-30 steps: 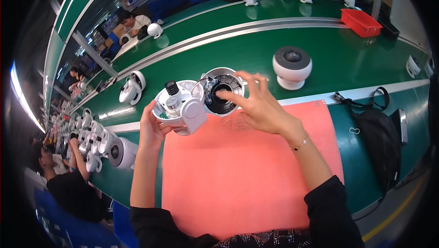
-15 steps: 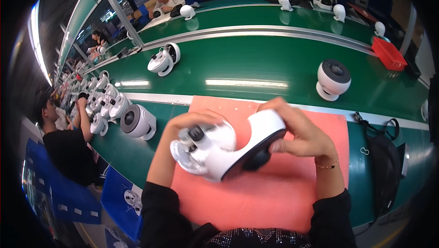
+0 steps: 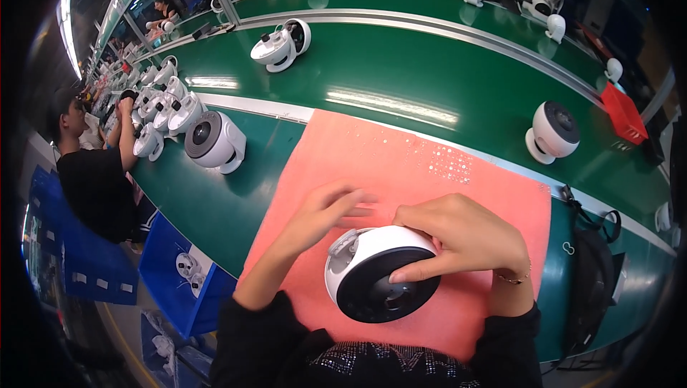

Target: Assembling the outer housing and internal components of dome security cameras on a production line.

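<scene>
Nearest, at the lower edge, long black sleeves (image 3: 254,341). Just above, over a pink rectangular mat (image 3: 297,173), a rounded glossy white housing with a broad black oval face (image 3: 372,291), tilted; at its left side, an opening with a small light-grey part (image 3: 344,245) showing. Cannot tell whether resting on the mat or lifted clear of it. Clasped over this housing from the right, a bare right hand (image 3: 465,236) with a thin bracelet (image 3: 517,279) at the wrist: thumb laid on the black face, fingers over the white shell. To the left and slightly beyond, a bare left hand (image 3: 322,218), fingers loosely spread and blurred, nothing in its grasp, near the housing. Toward the mat's far edge, a patch of tiny shiny dots (image 3: 451,164), too small to make out.

Right of the mat, a black fabric pouch (image 3: 588,273) with a strap. Low to the left, a blue bin (image 3: 161,298) with white rounded parts inside. Above, on the green tabletop (image 3: 247,220), a white unit with a round grey face (image 3: 218,143), then a cluster of open white shells (image 3: 170,110) beside a co-worker in black (image 3: 96,188).

Farther, on a glossy green surface (image 3: 401,66), an opened white shell (image 3: 275,48) leftward, a white unit with a dark round face (image 3: 551,134) rightward, near a red plastic tray (image 3: 624,116). Farthest, beyond a metal rail (image 3: 422,29), small white units and people at work.
</scene>
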A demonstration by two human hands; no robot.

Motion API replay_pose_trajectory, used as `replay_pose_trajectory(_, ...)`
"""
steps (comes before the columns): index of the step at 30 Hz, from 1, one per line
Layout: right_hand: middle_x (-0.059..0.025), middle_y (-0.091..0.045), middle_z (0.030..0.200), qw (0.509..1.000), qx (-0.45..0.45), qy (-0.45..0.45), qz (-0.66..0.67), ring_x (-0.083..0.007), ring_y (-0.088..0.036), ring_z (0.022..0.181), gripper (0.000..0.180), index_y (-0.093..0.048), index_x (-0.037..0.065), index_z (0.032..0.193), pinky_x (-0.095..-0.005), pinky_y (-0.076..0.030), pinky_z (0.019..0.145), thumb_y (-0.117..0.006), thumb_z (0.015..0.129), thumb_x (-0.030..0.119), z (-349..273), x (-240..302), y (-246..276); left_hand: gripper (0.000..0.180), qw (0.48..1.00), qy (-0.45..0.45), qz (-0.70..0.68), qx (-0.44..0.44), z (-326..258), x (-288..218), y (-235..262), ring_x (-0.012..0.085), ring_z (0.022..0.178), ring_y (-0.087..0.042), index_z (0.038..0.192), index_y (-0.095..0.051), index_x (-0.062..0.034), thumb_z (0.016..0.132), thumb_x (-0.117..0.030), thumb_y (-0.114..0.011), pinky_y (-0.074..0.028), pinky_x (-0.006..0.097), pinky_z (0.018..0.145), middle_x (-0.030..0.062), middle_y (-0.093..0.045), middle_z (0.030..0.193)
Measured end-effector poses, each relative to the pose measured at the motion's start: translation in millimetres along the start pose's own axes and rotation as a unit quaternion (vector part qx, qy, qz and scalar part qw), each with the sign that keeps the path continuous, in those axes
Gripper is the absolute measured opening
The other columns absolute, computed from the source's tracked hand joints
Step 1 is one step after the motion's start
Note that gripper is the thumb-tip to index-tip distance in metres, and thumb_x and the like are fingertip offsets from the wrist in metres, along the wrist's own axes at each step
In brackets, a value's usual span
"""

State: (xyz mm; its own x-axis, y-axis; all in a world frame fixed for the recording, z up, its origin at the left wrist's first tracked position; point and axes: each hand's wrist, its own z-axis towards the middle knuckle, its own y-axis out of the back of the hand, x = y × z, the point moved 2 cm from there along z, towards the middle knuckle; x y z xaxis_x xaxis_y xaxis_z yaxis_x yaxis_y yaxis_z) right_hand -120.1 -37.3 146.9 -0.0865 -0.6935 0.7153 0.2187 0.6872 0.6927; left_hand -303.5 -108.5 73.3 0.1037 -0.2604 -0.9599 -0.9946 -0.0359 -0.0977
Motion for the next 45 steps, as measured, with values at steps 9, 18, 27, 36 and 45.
replay_pose_trajectory(9, -0.0132, -0.052, 0.053, 0.998, -0.024, -0.052, 0.0, -0.0275, -0.055, 0.049, 0.045, -0.058, 0.001, 0.07, -0.0327, -0.042, 0.05, -0.07, 0.07, 0.045, 15, -1, -26, 0.03, 0.945, -0.107, 0.284, -0.122, -120, 12, -17, 0.0216, 0.072, -0.066, 0.083, -0.061, 0.005, 0.07, -0.02, -0.073, -0.053, 0.028, 0.064, 0.0163, -0.065, 0.075)
replay_pose_trajectory(18, -0.0171, -0.05, 0.052, 0.987, -0.008, -0.125, -0.101, -0.0322, -0.053, 0.05, 0.049, -0.058, 0.002, 0.064, -0.0387, -0.041, 0.05, -0.05, 0.085, 0.045, 19, -12, -36, 0.039, 0.925, 0.007, 0.369, -0.088, -113, 4, -10, 0.0183, 0.047, -0.061, 0.062, -0.059, 0.0022, 0.068, -0.033, -0.075, -0.048, 0.027, 0.048, 0.0097, -0.058, 0.05)
replay_pose_trajectory(27, -0.012, -0.056, 0.063, 0.962, -0.023, -0.153, -0.227, -0.0306, -0.055, 0.054, 0.041, -0.057, 0.005, 0.065, -0.0394, -0.04, 0.054, -0.053, 0.084, 0.042, 17, 0, -34, 0.042, 0.921, 0.039, 0.382, -0.064, -109, 3, -10, 0.0187, 0.043, -0.057, 0.062, -0.058, 0.001, 0.069, -0.037, -0.073, -0.044, 0.027, 0.044, 0.0095, -0.056, 0.049)
replay_pose_trajectory(36, -0.005, -0.055, 0.106, 0.963, 0.107, 0.151, -0.197, -0.0211, -0.05, 0.099, 0.035, -0.058, 0.01, 0.105, -0.0354, -0.039, 0.082, -0.062, 0.074, 0.025, -1, 33, -37, 0.04, 0.916, 0.031, 0.394, -0.065, -110, -1, -13, 0.0193, 0.044, -0.058, 0.063, -0.059, 0.0004, 0.069, -0.037, -0.072, -0.045, 0.028, 0.045, 0.0093, -0.057, 0.05)
replay_pose_trajectory(45, -0.0146, -0.056, 0.109, 0.998, -0.027, 0.013, -0.062, -0.031, -0.055, 0.097, 0.051, -0.054, 0.003, 0.111, -0.0381, -0.044, 0.08, -0.059, 0.079, 0.043, 19, 3, -38, 0.043, 0.879, 0.049, 0.473, -0.039, -103, 18, -2, 0.0249, 0.052, -0.061, 0.072, -0.062, 0.0002, 0.07, -0.042, -0.069, -0.048, 0.033, 0.053, 0.0109, -0.06, 0.057)
